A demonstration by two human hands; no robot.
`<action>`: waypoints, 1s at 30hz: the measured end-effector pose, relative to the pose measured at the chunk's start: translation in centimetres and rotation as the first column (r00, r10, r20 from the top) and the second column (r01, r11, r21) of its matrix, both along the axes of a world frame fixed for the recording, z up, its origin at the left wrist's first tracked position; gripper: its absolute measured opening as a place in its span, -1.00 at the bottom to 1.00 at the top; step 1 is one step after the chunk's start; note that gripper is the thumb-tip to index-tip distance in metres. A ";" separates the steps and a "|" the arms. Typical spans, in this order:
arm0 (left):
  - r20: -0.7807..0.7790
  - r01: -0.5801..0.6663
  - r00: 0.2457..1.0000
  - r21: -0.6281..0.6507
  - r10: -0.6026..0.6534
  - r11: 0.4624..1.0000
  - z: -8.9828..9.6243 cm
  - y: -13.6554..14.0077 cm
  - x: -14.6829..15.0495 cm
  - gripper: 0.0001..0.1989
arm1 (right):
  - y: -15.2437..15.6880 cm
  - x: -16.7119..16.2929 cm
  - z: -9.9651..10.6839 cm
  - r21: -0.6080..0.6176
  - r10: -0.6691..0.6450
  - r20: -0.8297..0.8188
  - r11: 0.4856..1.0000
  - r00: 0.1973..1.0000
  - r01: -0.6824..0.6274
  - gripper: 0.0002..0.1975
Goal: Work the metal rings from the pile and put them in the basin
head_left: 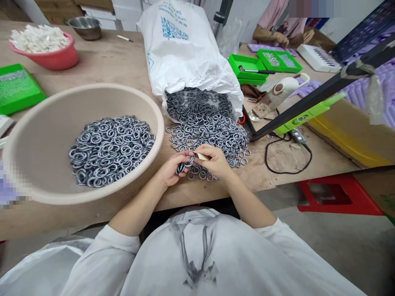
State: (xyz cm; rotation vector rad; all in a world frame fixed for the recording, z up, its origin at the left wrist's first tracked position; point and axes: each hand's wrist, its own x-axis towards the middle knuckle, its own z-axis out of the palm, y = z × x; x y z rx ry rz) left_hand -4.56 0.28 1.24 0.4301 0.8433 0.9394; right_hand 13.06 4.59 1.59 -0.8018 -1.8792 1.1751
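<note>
My left hand (173,169) is closed around several grey plastic rings (181,167), held just above the table edge. In my right hand (216,161) is a small cream-handled knife (202,157), its dark end touching or close to the rings; the blade itself is mostly hidden by fingers. Right behind both hands spreads a heap of loose grey rings (212,133), spilling from the mouth of a white sack (188,61) lying on its side. To the left stands a wide beige basin (46,189) with a pile of similar rings (111,150) in it.
A pink bowl (58,59) of white pieces, a steel bowl (86,28) and a green tray (18,96) stand left. Rightward are a slanted black metal post (296,100), a black cable (277,172), a tumbler (279,92) and green trays (247,65). Another person's hands (282,40) work beyond.
</note>
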 end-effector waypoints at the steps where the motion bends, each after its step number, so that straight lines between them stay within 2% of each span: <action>1: -0.011 0.021 1.000 0.002 -0.021 1.000 0.0 0.0 0.0 -0.70 | 0.0 0.0 0.0 0.003 0.005 -0.003 1.000 1.000 -0.005 -0.84; 5: -0.086 0.103 0.991 0.038 -0.099 0.994 0.1 -0.1 0.2 -0.72 | 0.1 0.1 0.0 0.044 -0.035 -0.031 0.998 0.999 0.037 -0.84; 10: -0.195 0.122 0.975 0.086 -0.104 0.989 -0.1 -0.3 0.5 -0.70 | 0.2 0.4 -0.2 0.059 -0.065 -0.041 0.996 0.997 0.067 -0.82; 15: -0.189 0.092 0.979 0.106 -0.071 0.990 -0.4 -0.2 0.5 -0.64 | -0.3 0.6 -0.3 0.039 -0.073 -0.052 0.996 0.996 0.075 -0.81; 20: -0.182 0.072 0.982 0.121 -0.049 0.990 -0.4 -0.2 0.6 -0.58 | -1.1 -0.2 -0.6 0.003 -0.137 -0.069 0.991 0.988 0.137 -0.84; 25: -0.167 0.111 0.982 0.109 -0.091 0.988 0.0 -0.3 0.6 -0.63 | -1.0 -0.5 -0.5 0.016 -0.197 -0.094 0.980 0.976 0.200 -0.84; 30: -0.198 0.034 0.980 0.153 -0.003 0.988 0.2 -0.3 0.8 -0.70 | -1.5 -0.4 -0.3 0.030 -0.192 -0.057 0.981 0.980 0.194 -0.77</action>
